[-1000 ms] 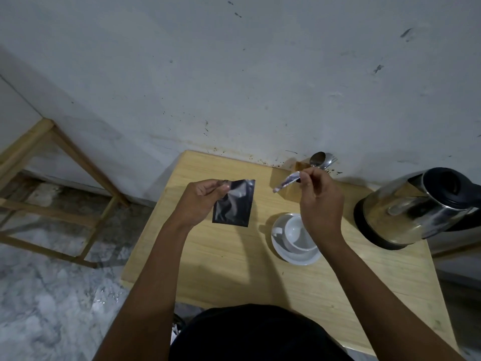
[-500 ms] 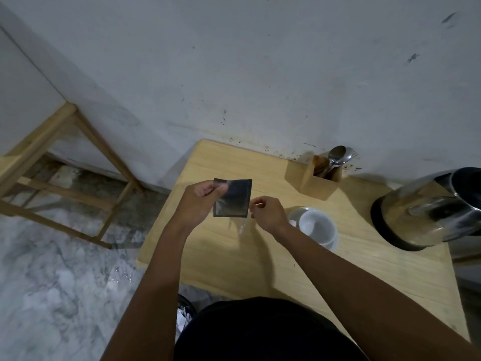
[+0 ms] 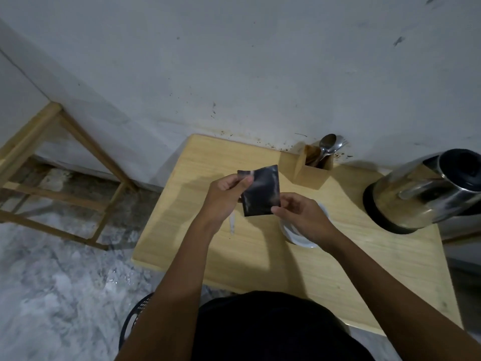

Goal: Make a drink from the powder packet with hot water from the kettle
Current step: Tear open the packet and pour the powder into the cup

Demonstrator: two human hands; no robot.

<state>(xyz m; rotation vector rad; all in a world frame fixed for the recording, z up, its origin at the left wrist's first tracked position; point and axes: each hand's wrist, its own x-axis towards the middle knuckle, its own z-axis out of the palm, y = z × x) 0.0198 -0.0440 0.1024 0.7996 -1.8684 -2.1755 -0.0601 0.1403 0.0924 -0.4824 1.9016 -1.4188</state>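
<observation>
A dark shiny powder packet [image 3: 263,190] is held upright above the wooden table [image 3: 260,256]. My left hand [image 3: 225,198] pinches its top left corner. My right hand [image 3: 303,216] grips its lower right corner. A thin torn-off strip [image 3: 231,224] lies on the table below my left hand. A white saucer [image 3: 299,239] with a cup sits under my right hand, which hides most of it. The steel kettle [image 3: 421,191] with a black lid stands at the table's right, against the wall.
A wooden holder [image 3: 309,170] with spoons [image 3: 329,144] stands at the back of the table by the wall. A wooden frame [image 3: 54,173] stands on the marble floor to the left. A black basket [image 3: 135,319] sits on the floor near my body.
My right hand carried the torn strip down from above the cup, left it on the table, then took hold of the packet's lower right corner. The view shifted left.
</observation>
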